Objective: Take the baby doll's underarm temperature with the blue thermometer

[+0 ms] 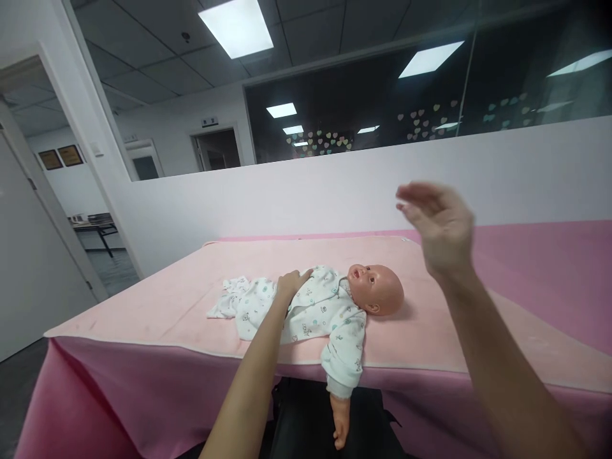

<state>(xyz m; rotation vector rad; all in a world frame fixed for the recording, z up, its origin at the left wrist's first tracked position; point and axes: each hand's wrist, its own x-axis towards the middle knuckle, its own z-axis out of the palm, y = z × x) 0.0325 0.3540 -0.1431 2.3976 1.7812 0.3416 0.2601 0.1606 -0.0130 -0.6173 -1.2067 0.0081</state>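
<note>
A baby doll [381, 290] lies on its back, its bald head to the right and its legs to the left. White printed baby clothes [306, 319] cover its body and legs. One of its arms hangs over the table's near edge. My left hand [292, 284] rests on the doll's middle, on the clothing, fingers pointing right; part of them is hard to make out. Raised in the air, right of and above the doll's head, my right hand [442, 223] touches nothing. Its fingers are bent and slightly blurred, with a gap to the thumb.
A pale pink blanket [167, 299] covers the table over a darker pink cloth [119, 389] that drapes down the front. Behind stands a low white wall [310, 197] with dark glass above. A black seat or clothing [306, 421] shows below the edge. A door [38, 242] is at left.
</note>
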